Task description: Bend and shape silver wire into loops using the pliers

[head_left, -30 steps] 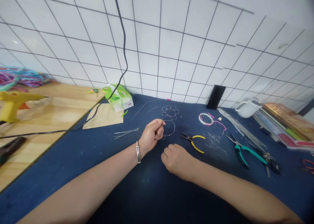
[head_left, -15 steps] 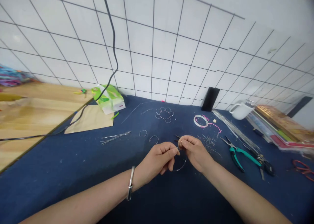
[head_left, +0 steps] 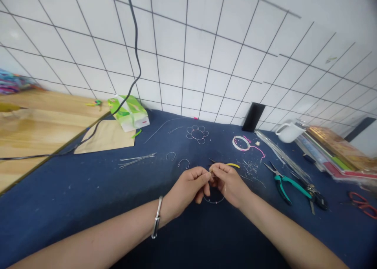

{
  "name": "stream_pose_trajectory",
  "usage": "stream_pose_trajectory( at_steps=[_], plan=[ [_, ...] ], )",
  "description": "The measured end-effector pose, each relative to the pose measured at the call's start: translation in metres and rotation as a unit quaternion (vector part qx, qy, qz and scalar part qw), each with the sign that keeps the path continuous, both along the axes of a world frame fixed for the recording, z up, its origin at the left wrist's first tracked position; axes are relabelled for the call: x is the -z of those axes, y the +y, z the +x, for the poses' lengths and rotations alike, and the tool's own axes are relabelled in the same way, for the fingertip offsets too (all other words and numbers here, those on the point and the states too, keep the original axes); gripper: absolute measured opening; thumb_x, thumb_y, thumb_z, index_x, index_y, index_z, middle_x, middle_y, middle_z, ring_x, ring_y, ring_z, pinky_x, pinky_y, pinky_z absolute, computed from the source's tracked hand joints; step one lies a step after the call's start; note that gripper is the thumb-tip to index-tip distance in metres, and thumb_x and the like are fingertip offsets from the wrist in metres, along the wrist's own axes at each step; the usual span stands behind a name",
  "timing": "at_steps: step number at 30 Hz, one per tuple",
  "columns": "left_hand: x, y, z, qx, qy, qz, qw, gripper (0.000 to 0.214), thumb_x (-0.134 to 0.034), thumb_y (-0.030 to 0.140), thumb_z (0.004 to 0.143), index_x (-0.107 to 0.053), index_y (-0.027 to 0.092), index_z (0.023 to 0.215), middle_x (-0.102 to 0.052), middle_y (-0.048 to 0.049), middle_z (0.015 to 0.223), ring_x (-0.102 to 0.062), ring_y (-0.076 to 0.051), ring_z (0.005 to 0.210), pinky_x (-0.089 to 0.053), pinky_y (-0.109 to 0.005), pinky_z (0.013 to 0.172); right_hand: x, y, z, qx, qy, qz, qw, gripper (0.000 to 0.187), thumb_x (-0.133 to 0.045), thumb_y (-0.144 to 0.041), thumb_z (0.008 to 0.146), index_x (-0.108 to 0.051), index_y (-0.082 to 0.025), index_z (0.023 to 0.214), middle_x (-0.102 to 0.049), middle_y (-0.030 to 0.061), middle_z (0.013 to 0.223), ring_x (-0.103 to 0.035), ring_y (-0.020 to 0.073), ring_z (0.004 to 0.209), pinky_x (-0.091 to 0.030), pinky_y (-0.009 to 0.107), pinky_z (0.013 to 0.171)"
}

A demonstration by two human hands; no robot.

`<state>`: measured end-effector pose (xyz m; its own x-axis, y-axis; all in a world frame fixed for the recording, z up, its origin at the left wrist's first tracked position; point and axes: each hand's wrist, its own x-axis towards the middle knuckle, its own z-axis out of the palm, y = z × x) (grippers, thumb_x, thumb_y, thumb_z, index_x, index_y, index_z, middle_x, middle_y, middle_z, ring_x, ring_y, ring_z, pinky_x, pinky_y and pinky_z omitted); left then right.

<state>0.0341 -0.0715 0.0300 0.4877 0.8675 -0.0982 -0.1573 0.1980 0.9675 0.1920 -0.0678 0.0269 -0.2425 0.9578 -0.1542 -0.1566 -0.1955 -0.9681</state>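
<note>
In the head view we see both our hands together over the blue desk [head_left: 97,194], well apart from its back edge. Our left hand [head_left: 190,187], with a bracelet [head_left: 157,218] on the wrist, is narrowed to a pinch, thumb against forefinger, on a thin wire ring [head_left: 214,202]. Our right hand [head_left: 231,184] is narrowed too, its fingertips almost meeting the left ones on the same ring. The ring hangs below the fingers, between the two palms; its upper part is hidden, so we cannot tell whether its ends are joined.

Just beyond our right hand, partly covered by it, we have yellow-handled pliers [head_left: 233,165]. To their right lie snipped wire bits [head_left: 250,167], then teal pliers [head_left: 300,187] toward the desk's right edge. Beyond our left hand are two small bent wires, one nearer [head_left: 183,160] and one farther left [head_left: 170,154], and past them straight wires [head_left: 137,159] toward the left edge. Nearer the back edge we see a wire flower [head_left: 198,139] and, right of it, a white coil [head_left: 233,143] with pink strands. A green packet [head_left: 129,112] sits by the back left corner.
</note>
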Motion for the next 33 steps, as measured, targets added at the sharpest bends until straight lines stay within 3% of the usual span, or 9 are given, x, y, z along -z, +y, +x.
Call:
stream_pose_trajectory(
  at_steps=[5,8,11,16,22,24,26,28,33],
  plan=[
    [0.011,0.018,-0.007,-0.055,0.026,-0.017,0.998,0.023,-0.047,0.036,0.084,-0.055,0.015,0.079,-0.050,0.0033,0.053,-0.035,-0.003,0.036,-0.024,-0.017,0.036,-0.002,0.014,0.014,0.048,-0.131,0.047,0.989,0.017,-0.058,-0.033,0.076,-0.060,-0.018,0.084,-0.057,0.0009,0.076,-0.052,0.0124,0.070,-0.040,0.027,0.065],
    [0.010,0.025,-0.013,-0.076,0.003,-0.011,0.997,0.022,-0.049,0.035,0.084,-0.056,0.015,0.079,-0.043,0.0050,0.049,-0.030,-0.004,0.037,-0.022,-0.016,0.036,-0.019,0.016,0.026,0.022,-0.370,0.180,0.911,0.013,-0.053,-0.029,0.079,-0.062,-0.021,0.080,-0.059,-0.0003,0.076,-0.052,0.0122,0.070,-0.039,0.027,0.066],
    [0.010,0.030,-0.015,-0.119,-0.034,0.006,0.992,0.020,-0.049,0.033,0.084,-0.057,0.015,0.080,-0.039,0.0053,0.048,-0.028,-0.004,0.039,-0.020,-0.016,0.036,-0.030,0.009,0.034,-0.050,-0.501,0.265,0.822,0.013,-0.051,-0.024,0.082,-0.062,-0.021,0.077,-0.060,-0.0005,0.077,-0.053,0.0124,0.073,-0.039,0.027,0.069],
    [0.014,0.032,-0.016,-0.170,-0.063,0.021,0.983,0.018,-0.050,0.033,0.084,-0.056,0.016,0.080,-0.039,0.0053,0.050,-0.029,-0.004,0.041,-0.020,-0.016,0.037,-0.018,-0.019,0.032,-0.241,-0.558,0.372,0.701,0.018,-0.044,-0.020,0.087,-0.062,-0.019,0.090,-0.061,0.0042,0.084,-0.053,0.0145,0.081,-0.040,0.027,0.072],
    [0.011,0.028,-0.014,-0.153,-0.044,0.015,0.987,0.020,-0.050,0.035,0.083,-0.056,0.016,0.079,-0.041,0.0049,0.050,-0.030,-0.004,0.041,-0.021,-0.016,0.037,-0.011,-0.037,0.017,-0.250,-0.604,0.451,0.608,0.026,-0.036,-0.006,0.084,-0.060,-0.014,0.084,-0.058,0.0095,0.078,-0.046,0.0181,0.071,-0.036,0.031,0.061],
    [0.010,0.027,-0.014,-0.146,-0.036,0.016,0.988,0.021,-0.050,0.036,0.083,-0.056,0.016,0.080,-0.041,0.0051,0.050,-0.029,-0.005,0.040,-0.021,-0.016,0.037,-0.011,-0.038,0.012,-0.246,-0.617,0.455,0.594,0.027,-0.035,-0.003,0.083,-0.059,-0.013,0.080,-0.056,0.0106,0.073,-0.044,0.0191,0.068,-0.034,0.032,0.059],
    [0.008,0.026,-0.014,-0.143,-0.025,0.017,0.989,0.021,-0.050,0.036,0.083,-0.056,0.016,0.079,-0.040,0.0052,0.050,-0.028,-0.005,0.040,-0.020,-0.017,0.037,-0.010,-0.036,0.011,-0.231,-0.609,0.443,0.616,0.025,-0.036,-0.004,0.082,-0.058,-0.013,0.077,-0.055,0.0103,0.071,-0.044,0.0190,0.068,-0.034,0.032,0.059],
    [0.007,0.026,-0.014,-0.140,-0.013,0.021,0.990,0.022,-0.049,0.036,0.083,-0.056,0.016,0.080,-0.040,0.0052,0.050,-0.028,-0.005,0.041,-0.020,-0.017,0.038,-0.008,-0.031,0.015,-0.222,-0.576,0.411,0.670,0.020,-0.040,-0.008,0.082,-0.058,-0.015,0.074,-0.054,0.0079,0.072,-0.045,0.0176,0.069,-0.034,0.031,0.062],
    [-0.001,0.019,-0.012,-0.090,0.023,0.038,0.995,0.021,-0.047,0.034,0.084,-0.056,0.016,0.080,-0.040,0.0056,0.048,-0.029,-0.005,0.041,-0.020,-0.017,0.039,-0.012,-0.012,0.034,-0.070,-0.349,0.175,0.918,0.008,-0.051,-0.021,0.079,-0.055,-0.019,0.073,-0.052,-0.0009,0.066,-0.046,0.0111,0.060,-0.035,0.026,0.058]
  ],
)
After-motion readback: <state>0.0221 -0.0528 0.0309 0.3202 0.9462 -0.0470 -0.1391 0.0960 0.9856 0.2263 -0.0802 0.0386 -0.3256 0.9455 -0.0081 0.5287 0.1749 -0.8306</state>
